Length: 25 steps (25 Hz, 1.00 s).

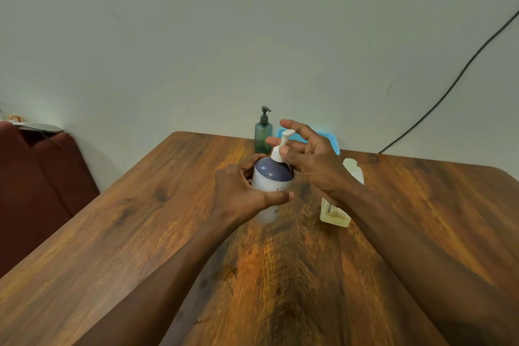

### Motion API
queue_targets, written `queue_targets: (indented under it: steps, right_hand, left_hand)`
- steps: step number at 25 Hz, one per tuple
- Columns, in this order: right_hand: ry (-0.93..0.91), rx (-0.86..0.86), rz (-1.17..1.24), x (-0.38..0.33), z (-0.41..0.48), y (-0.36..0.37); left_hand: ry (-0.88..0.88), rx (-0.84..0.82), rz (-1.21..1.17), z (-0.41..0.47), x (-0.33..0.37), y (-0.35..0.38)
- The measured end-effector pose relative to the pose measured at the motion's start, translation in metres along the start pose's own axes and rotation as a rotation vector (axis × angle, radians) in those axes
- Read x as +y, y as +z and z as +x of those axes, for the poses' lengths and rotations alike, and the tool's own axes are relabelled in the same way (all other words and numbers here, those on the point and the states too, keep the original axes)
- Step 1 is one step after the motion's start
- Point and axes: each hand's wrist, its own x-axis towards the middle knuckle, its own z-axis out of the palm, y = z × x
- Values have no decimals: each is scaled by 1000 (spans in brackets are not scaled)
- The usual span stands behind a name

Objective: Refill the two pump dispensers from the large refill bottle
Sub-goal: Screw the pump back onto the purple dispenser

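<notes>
A white pump dispenser [273, 177] with a purple shoulder and a white pump head stands mid-table. My left hand [241, 191] wraps around its body. My right hand [309, 157] hovers at the pump collar, fingers spread, thumb and fingertips touching the white neck. A green translucent pump dispenser [263, 135] with a dark pump stands behind, near the wall. The pale refill bottle [337, 212] stands to the right, largely hidden by my right forearm; its white cap [351, 163] shows above the wrist.
A blue tray [328, 139] lies at the table's far edge behind my right hand. The wooden table [140, 233] reaches the wall. A dark red seat [42, 177] sits left. A black cable [449, 87] runs down the wall at right.
</notes>
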Motion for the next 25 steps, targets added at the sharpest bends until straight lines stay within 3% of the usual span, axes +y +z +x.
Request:
queue_targets:
  steps: [2, 5, 7, 11, 13, 16, 18, 20, 23, 25]
  right_hand:
    - [-49, 15, -80, 0, -2, -2]
    - [-73, 306, -382, 0, 0, 7]
    - [-85, 362, -516, 3, 2, 10]
    - [-46, 1, -222, 2, 1, 0]
    - [-49, -55, -169, 0, 0, -5]
    - [-64, 251, -331, 0, 4, 1]
    - [-73, 362, -413, 0, 6, 6]
    - [-69, 257, -359, 2, 10, 3]
    - [23, -44, -132, -1, 12, -8]
    - [26, -49, -123, 0, 14, -11]
  left_hand:
    - [-5, -8, 11, -1, -3, 1]
    - [-24, -26, 5, -4, -6, 6]
    - [-25, -36, -2, -4, -6, 9]
    - [-15, -20, -1, 1, -6, 7]
    - [-22, -13, 23, 4, -7, 5]
    - [-14, -2, 17, 6, -7, 10]
    - [-10, -5, -8, 7, -5, 13]
    - [0, -17, -25, 9, -6, 14]
    - [-5, -20, -14, 13, -8, 10]
    - [2, -32, -14, 15, -8, 9]
